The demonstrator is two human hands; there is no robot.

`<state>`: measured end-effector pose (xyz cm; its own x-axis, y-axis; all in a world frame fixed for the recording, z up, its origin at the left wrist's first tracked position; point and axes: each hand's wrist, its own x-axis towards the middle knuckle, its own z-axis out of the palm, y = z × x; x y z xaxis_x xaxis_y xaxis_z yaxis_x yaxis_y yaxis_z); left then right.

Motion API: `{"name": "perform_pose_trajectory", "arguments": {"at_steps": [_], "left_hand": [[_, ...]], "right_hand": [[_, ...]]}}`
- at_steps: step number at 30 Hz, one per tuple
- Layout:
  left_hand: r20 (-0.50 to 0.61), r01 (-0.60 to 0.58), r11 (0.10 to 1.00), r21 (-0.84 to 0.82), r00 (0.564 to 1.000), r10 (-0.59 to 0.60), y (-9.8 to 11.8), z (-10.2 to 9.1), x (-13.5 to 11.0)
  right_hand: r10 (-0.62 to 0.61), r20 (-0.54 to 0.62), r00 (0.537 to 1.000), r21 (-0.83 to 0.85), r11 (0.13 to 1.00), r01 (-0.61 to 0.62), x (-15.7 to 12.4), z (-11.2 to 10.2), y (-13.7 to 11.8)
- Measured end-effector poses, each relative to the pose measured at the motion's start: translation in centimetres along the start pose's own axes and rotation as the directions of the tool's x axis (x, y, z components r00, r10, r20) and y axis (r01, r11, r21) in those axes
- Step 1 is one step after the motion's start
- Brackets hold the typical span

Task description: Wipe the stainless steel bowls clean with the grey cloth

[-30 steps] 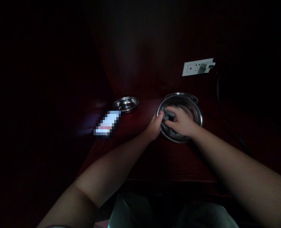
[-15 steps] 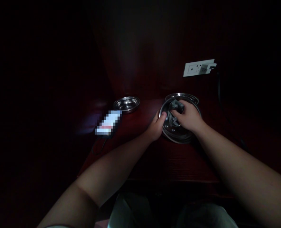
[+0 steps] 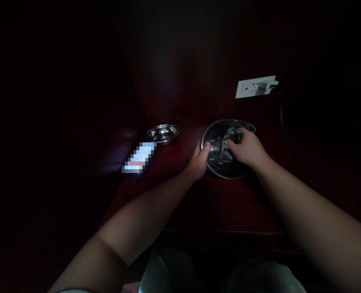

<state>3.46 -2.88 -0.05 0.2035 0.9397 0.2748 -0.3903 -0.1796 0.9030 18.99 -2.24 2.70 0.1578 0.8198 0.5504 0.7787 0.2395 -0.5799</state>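
Note:
My left hand (image 3: 200, 160) grips the left rim of a shiny metal bowl (image 3: 215, 162), thumb over the edge and fingers hidden behind it. The bowl is tilted with its inside facing me. Inside it, my right hand (image 3: 248, 146) is closed on a dark patterned cloth (image 3: 228, 154), which lies against the inner surface. Behind the bowl, the rim of another round metal dish (image 3: 250, 125) shows at the upper right; most of it is hidden.
A small steel bowl (image 3: 163, 133) stands at the back left of the dark red table (image 3: 217, 211). Nearer me lies a lit phone (image 3: 139, 158), its screen blurred, with a cable. On the wall is a white power socket (image 3: 250, 87) with a plug in it.
The bowl has turned in my left hand and shifted slightly left, its inside now showing more. My right hand and the cloth have moved a little to the right within it.

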Motion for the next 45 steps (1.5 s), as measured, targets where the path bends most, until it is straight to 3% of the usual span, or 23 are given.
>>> {"name": "perform_pose_trajectory", "arguments": {"at_steps": [3,9,15,21,24,26,28,36,38,40,43,45], "left_hand": [[0.008,-0.002,1.0,-0.015,1.0,0.003,-0.2,-0.1,0.1],[0.019,-0.034,0.999,0.012,0.999,0.034,-0.6,-0.4,0.3],[0.028,-0.069,0.997,0.018,0.997,0.069,-0.5,-0.4,0.4],[-0.002,-0.033,0.999,0.007,0.999,0.033,-0.5,-0.3,0.4],[-0.008,-0.063,0.998,0.014,0.998,0.063,-0.6,-0.4,0.4],[-0.001,-0.089,0.995,0.047,0.996,0.089,-0.8,-0.5,0.5],[0.027,-0.11,0.992,0.062,0.994,0.109,-1.0,-0.6,0.6],[0.052,-0.115,0.993,0.029,0.992,0.114,-1.2,-0.5,0.7],[0.052,-0.114,0.993,0.025,0.992,0.113,-1.2,-0.5,0.7],[0.063,-0.126,0.992,0.011,0.99,0.125,-1.1,-0.5,0.7],[0.097,-0.114,0.993,-0.028,0.989,0.116,-0.9,-0.4,0.4],[0.128,-0.07,0.996,-0.048,0.989,0.075,-0.7,-0.3,0.1]], "right_hand": [[0.008,0.014,1.0,-0.019,1.0,-0.008,0.0,-0.1,0.0],[0.021,0.192,0.981,-0.039,0.999,-0.014,-0.3,0.1,0.1],[0.037,0.23,0.973,-0.075,0.997,-0.021,-0.4,0.2,0.0],[0.012,0.252,0.968,-0.069,0.998,0.005,-0.5,0.0,-0.2],[-0.179,0.354,0.918,0.072,0.984,0.164,-0.9,-0.1,-1.0],[-0.333,0.444,0.832,0.193,0.942,0.275,-1.3,-0.1,-1.6],[-0.406,0.49,0.772,0.256,0.913,0.318,-1.5,-0.1,-2.1],[-0.432,0.507,0.746,0.315,0.898,0.306,-1.5,-0.3,-2.2],[-0.434,0.496,0.752,0.312,0.897,0.312,-1.5,-0.2,-2.3],[-0.435,0.438,0.786,0.288,0.897,0.336,-1.5,-0.1,-2.3],[-0.388,0.255,0.885,0.195,0.918,0.346,-1.1,0.1,-2.1],[-0.297,0.111,0.948,0.137,0.95,0.282,-0.8,0.1,-1.8]]}}
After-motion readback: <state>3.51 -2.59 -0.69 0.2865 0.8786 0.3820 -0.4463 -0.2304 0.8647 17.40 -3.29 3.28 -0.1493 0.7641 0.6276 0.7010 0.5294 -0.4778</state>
